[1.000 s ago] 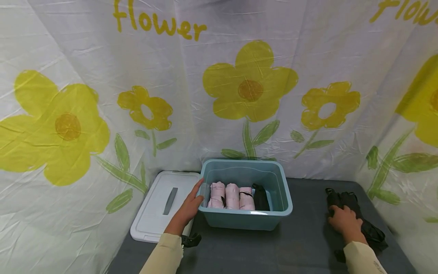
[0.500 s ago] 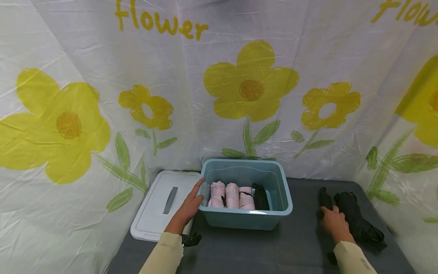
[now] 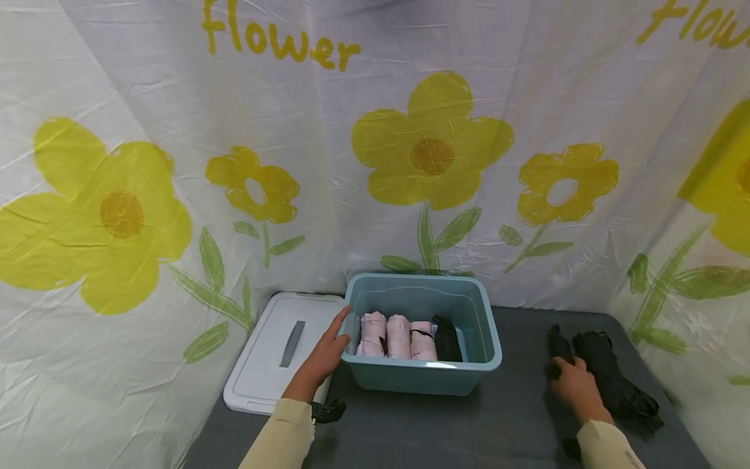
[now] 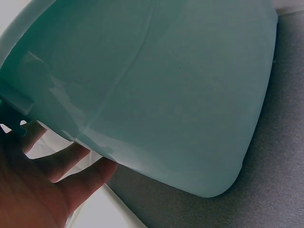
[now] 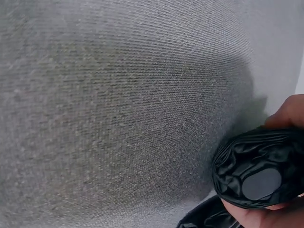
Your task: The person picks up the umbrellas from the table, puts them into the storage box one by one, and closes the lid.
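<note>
A light-blue storage tub holds three rolled pink umbrellas and a black folded umbrella, lined up side by side. My left hand is at the tub's left rim; in the left wrist view its fairly straight fingers touch the tub's edge. Off to the right, my right hand grips a black folded umbrella. Its end, with a grey oval, faces the right wrist camera. Another black folded umbrella lies on the table just right of that hand.
A white lid with a grey handle lies flat left of the tub. Behind the dark grey table hangs a white cloth printed with yellow flowers, close to the tub's back.
My right hand has shifted left with one black umbrella, opening a gap from the other, which stays on the table. My left hand keeps its place at the tub.
</note>
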Demonstrator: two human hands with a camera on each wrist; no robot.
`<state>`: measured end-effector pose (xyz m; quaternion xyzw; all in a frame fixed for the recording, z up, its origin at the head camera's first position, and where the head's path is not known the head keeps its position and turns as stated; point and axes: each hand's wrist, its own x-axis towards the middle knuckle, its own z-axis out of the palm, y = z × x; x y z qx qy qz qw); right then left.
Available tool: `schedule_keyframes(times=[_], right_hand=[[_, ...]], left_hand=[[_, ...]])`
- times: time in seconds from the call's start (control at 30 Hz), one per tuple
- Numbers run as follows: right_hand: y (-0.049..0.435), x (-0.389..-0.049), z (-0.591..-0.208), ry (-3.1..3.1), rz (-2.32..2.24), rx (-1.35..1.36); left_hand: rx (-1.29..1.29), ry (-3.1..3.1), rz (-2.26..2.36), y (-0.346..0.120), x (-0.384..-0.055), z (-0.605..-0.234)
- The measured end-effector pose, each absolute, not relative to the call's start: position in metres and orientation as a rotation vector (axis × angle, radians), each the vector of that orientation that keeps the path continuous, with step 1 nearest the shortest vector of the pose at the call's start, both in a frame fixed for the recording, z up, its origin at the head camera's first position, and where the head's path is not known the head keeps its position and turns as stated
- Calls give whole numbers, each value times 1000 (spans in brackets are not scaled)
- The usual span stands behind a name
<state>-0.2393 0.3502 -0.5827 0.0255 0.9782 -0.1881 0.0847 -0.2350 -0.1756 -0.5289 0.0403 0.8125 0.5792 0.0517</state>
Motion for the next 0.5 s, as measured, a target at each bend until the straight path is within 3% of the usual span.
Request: schedule_keyframes(times=[0.5], right_hand=[[356,-228,-579,2862,-737,59]], left_hand=[[111,2453,1758,-175,-233,-525]])
